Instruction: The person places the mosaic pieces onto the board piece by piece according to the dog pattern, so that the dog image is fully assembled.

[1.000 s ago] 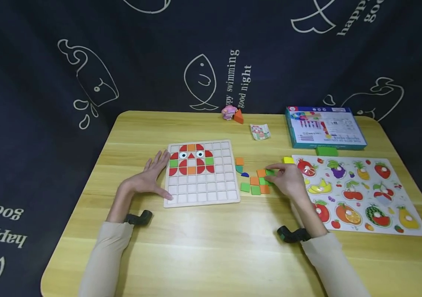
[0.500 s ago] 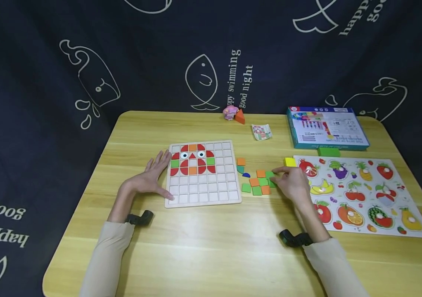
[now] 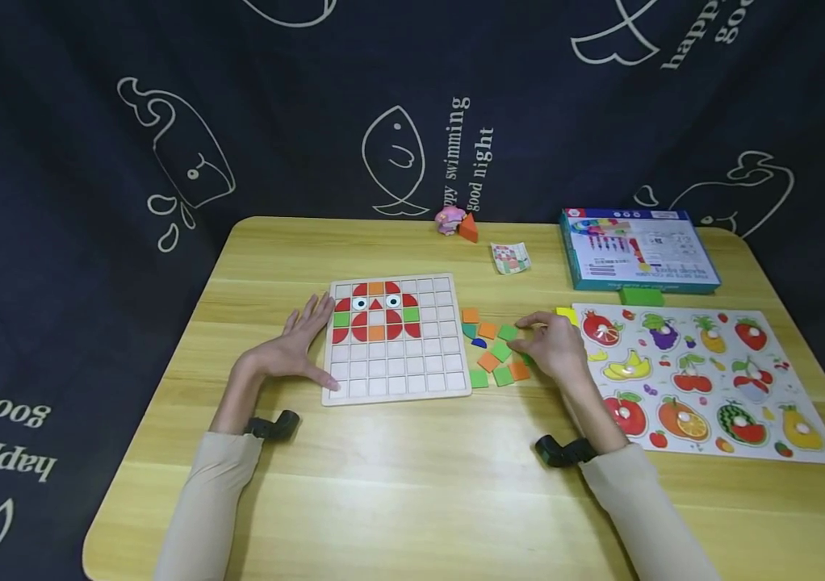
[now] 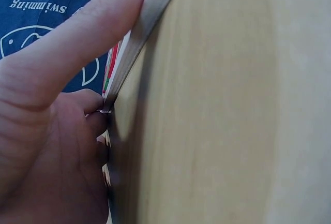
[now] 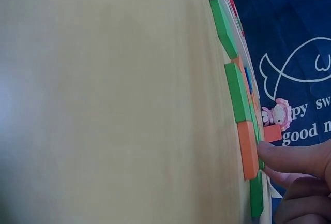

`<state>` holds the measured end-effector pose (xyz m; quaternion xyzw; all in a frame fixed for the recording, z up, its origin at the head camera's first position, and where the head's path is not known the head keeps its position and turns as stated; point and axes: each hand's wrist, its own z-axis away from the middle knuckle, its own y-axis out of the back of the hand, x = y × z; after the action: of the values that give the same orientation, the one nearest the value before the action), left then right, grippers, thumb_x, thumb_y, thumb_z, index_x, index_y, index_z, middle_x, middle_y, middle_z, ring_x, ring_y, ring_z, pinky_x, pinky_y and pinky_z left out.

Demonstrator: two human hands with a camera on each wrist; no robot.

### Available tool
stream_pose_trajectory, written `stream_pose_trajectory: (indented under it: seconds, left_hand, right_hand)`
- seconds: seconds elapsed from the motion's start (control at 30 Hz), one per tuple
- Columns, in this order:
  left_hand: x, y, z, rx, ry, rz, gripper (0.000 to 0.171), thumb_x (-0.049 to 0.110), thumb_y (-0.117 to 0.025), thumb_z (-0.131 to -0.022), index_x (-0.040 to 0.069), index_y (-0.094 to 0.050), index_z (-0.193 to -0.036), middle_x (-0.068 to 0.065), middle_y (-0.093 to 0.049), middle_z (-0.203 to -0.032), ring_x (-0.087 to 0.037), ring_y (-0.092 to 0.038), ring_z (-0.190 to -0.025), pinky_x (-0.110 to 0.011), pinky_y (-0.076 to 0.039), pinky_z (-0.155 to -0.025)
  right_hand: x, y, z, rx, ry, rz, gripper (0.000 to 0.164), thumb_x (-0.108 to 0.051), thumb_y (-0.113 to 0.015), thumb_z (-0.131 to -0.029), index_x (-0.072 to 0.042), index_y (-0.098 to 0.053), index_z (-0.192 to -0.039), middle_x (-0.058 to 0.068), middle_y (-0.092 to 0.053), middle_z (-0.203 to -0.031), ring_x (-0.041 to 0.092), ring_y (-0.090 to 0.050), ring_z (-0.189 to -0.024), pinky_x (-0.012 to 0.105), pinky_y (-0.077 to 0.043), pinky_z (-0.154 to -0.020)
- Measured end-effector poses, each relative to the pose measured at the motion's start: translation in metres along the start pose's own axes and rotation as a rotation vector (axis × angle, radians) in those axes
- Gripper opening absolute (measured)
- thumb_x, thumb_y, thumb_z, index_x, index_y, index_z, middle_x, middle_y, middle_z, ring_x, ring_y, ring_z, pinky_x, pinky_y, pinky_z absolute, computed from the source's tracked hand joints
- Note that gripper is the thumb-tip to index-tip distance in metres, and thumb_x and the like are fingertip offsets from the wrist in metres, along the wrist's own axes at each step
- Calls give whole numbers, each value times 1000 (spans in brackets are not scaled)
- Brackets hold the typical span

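My left hand [image 3: 283,349] lies spread along the left side of a pale square grid board [image 3: 398,369], thumb at its lower corner and fingers at its upper edge. Red, orange and green pieces with two eye tiles [image 3: 360,303] form a face in the board's upper left cells. On the table right of the board, my right hand [image 3: 562,349] touches the loose green tiles [image 3: 507,332] with thumb and index finger. Orange tiles [image 3: 487,361] lie among them. In the right wrist view, the thumb [image 5: 289,158] is right at an orange tile [image 5: 249,151]; the other fingers are bent.
A fruit picture board [image 3: 706,387] lies at the right, below a flat blue box [image 3: 641,252] and a green block [image 3: 642,297]. A yellow block [image 3: 566,315] sits behind my right hand. Toward the back are a small picture card [image 3: 510,258], a pink figure [image 3: 449,219] and an orange wedge [image 3: 468,227].
My right hand has moved left, and the clustered green and orange tiles have shifted toward the grid board and spread apart. My left hand has stayed at the board's edge.
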<state>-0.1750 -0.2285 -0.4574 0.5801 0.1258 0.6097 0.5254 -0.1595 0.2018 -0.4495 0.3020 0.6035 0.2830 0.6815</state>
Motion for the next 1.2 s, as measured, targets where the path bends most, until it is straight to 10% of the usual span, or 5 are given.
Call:
stream_pose_trajectory:
  seconds: [0.33, 0.7, 1.2]
  left_hand:
    - [-4, 1, 2, 5, -4, -7, 140, 57, -86, -58, 18, 7, -156, -2, 16, -164, -26, 21, -150, -55, 8, -122]
    - [-3, 0, -1, 7, -14, -18, 141, 58, -86, -58, 16, 7, -156, -3, 16, -163, -26, 22, -150, -54, 10, -122]
    - [-1, 0, 0, -1, -6, -7, 140, 58, -85, -58, 17, 6, -156, -4, 17, -163, -27, 22, -150, -55, 10, -122]
  right_hand:
    - [-44, 0, -6, -189, 197, -35, 25, -22, -77, -82, -8, -72, -103, 0, -39, -56, 15, -34, -47, 23, -26, -43]
    - [-127, -86, 3, -316, 208, -231, 18, -16, -85, -73, -9, -78, -87, -2, -47, -57, 12, -34, -53, 23, -25, -49]
    - [-131, -106, -4, -389, 236, -242, 16, -11, -83, -74, -10, -79, -90, 4, -76, -93, 10, -31, -53, 22, -22, -48]
